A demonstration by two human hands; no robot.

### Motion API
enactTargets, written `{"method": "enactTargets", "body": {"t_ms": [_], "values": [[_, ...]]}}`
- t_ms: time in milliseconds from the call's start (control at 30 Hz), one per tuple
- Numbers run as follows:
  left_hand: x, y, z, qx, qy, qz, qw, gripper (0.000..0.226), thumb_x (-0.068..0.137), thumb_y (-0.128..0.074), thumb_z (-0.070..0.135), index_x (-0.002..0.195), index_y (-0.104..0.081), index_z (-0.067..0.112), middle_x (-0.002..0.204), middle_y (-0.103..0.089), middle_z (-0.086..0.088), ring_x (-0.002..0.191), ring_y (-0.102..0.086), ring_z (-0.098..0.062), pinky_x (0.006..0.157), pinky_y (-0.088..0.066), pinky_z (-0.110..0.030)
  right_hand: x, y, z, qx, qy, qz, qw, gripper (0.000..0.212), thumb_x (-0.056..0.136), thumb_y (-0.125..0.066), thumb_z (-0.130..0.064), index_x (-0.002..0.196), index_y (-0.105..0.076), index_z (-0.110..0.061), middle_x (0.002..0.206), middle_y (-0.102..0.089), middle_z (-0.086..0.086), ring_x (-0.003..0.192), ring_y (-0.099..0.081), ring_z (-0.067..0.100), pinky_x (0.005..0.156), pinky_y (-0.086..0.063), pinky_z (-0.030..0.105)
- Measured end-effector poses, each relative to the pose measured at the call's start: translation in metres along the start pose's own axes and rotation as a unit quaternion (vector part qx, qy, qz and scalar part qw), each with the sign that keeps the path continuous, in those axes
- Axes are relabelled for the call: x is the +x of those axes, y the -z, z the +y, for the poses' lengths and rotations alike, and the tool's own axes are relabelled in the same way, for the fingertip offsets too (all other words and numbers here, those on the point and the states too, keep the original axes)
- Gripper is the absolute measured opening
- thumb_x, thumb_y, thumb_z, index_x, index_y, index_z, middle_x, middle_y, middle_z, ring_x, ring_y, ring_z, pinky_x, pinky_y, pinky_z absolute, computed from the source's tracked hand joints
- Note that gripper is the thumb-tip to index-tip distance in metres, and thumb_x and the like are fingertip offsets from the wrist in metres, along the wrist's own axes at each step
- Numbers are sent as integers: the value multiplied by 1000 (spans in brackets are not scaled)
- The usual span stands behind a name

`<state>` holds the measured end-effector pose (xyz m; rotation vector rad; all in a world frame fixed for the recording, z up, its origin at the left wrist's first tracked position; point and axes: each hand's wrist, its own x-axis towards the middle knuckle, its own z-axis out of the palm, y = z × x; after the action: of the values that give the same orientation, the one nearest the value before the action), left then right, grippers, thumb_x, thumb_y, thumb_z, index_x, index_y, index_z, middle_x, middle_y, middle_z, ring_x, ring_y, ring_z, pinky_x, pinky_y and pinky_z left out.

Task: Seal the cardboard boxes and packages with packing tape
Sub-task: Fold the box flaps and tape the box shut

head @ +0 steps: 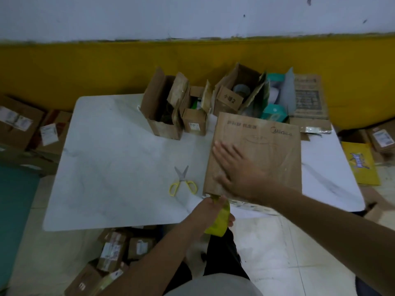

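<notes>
A large flat brown cardboard box [269,146] lies on the right part of the white table [119,159]. My right hand [237,169] presses flat on its left side, fingers spread. Just off the box's near left corner, my left hand [210,207] grips a yellowish roll of packing tape [220,221] at the table's front edge. A short strip of tape runs from the roll up to the box's near corner.
Yellow-handled scissors [181,181] lie left of the box. Several open small cartons [164,107] and a teal box [274,112] stand along the table's far edge. More parcels lie on the floor at left [19,122], under the table [113,251] and at right [382,137].
</notes>
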<state>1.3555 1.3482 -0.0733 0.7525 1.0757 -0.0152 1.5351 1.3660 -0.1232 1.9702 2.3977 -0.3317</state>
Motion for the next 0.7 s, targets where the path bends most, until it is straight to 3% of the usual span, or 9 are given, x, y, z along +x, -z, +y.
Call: {"method": "enactTargets", "body": {"t_ms": [133, 200, 267, 333, 433, 500, 533, 633, 700], "values": [[1, 2, -1, 49, 24, 13, 998, 39, 103, -49, 34, 107, -62, -3, 91, -73, -17, 70, -69, -18, 65, -57, -26, -23, -5, -14, -40, 12, -11, 999, 82, 100, -16, -66, 157, 6, -12, 164, 13, 4, 151, 17, 16, 123, 7, 38], [2, 15, -2, 185, 11, 39, 982, 49, 100, -54, 41, 118, -62, -4, 110, -69, -20, 89, -65, -23, 84, -55, -37, -20, 5, -15, -46, 25, -21, 998, 83, 99, -19, -67, 157, 8, -14, 164, 16, 3, 150, 19, 16, 123, 8, 38], [0, 34, -2, 332, -18, 91, 939, 60, 91, -63, 53, 114, -65, -3, 104, -69, -15, 93, -65, -24, 91, -53, -38, -30, 16, -12, -35, 0, -8, 999, 81, 99, -24, -66, 157, 9, -20, 163, 17, 1, 150, 18, 18, 122, 11, 39], [3, 53, 1, 415, -87, 171, 890, 74, 82, -71, 58, 125, -55, 1, 113, -66, -9, 102, -63, -20, 93, -52, -37, -51, 17, 1, -7, -177, 58, 983, 79, 98, -29, -62, 158, 4, -24, 163, 12, 5, 152, 10, 26, 122, 8, 45], [8, 56, 15, 402, -127, 114, 899, 122, 74, -80, 54, 158, -4, 11, 158, -33, -3, 140, -39, -18, 114, -36, -35, -93, 18, 27, 131, -527, 99, 834, 77, 97, -35, -57, 155, -10, -12, 161, -16, 23, 141, -30, 44, 115, -26, 55], [13, 46, 22, 385, -162, 60, 906, 126, 76, -83, 44, 158, 9, 21, 158, -32, 3, 137, -41, -12, 112, -36, -25, -103, 22, 37, 307, -582, 40, 752, 74, 97, -41, -56, 149, -21, -8, 144, -43, 27, 113, -53, 41, 91, -44, 44], [15, 42, 22, 379, -190, 65, 903, 123, 76, -84, 40, 158, 7, 26, 153, -38, 8, 131, -46, -7, 106, -39, -17, -104, 25, 41, 334, -574, 25, 748, 70, 96, -43, -56, 145, -27, -7, 136, -52, 24, 107, -55, 39, 84, -43, 39], [7, 43, 33, 364, -257, 103, 889, 104, 79, -82, 38, 156, -13, 40, 133, -46, 24, 116, -49, 6, 78, -36, 6, -102, 47, 55, 297, -546, 5, 783, 70, 94, -43, -63, 141, -37, -11, 132, -57, 17, 114, -57, 37, 91, -44, 41], [-2, 44, 54, 417, -283, 133, 853, 79, 78, -79, 48, 147, -40, 44, 133, -53, 24, 112, -53, 8, 71, -38, 5, -100, 70, 64, 249, -529, -30, 811, 77, 92, -35, -70, 144, -38, -14, 138, -55, 15, 120, -54, 35, 100, -42, 45]]}}
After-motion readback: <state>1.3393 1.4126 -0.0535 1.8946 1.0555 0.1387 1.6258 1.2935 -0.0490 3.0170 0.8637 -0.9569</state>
